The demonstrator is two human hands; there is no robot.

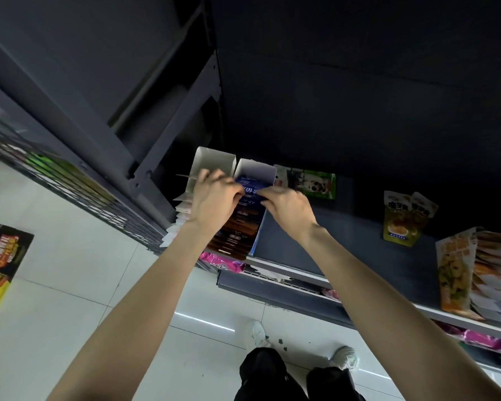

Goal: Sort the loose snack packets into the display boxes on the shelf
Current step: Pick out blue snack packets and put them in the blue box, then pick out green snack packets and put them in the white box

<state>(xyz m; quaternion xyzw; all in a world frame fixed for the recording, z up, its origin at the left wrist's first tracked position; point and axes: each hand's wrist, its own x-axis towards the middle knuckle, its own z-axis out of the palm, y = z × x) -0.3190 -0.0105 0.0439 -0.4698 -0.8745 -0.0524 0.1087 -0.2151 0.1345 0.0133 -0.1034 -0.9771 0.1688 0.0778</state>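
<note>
Two white display boxes stand side by side at the left end of the dark shelf (344, 235). The right box (261, 169) holds a row of several brown packets (237, 230). Over its back half, both hands hold a blue packet (250, 185). My left hand (214, 195) pinches the packet's left edge, and my right hand (287, 205) pinches its right edge. The left box (211, 159) is partly hidden behind my left hand, with pale packets (180, 212) showing at its left side.
Further right on the shelf are a green packet with a dog picture (315, 183), yellow-green pouches (402, 218) and a stack of orange packets (475, 273). Pink packets (220, 263) sit on the shelf below. A black and yellow carton (0, 261) lies on the tiled floor.
</note>
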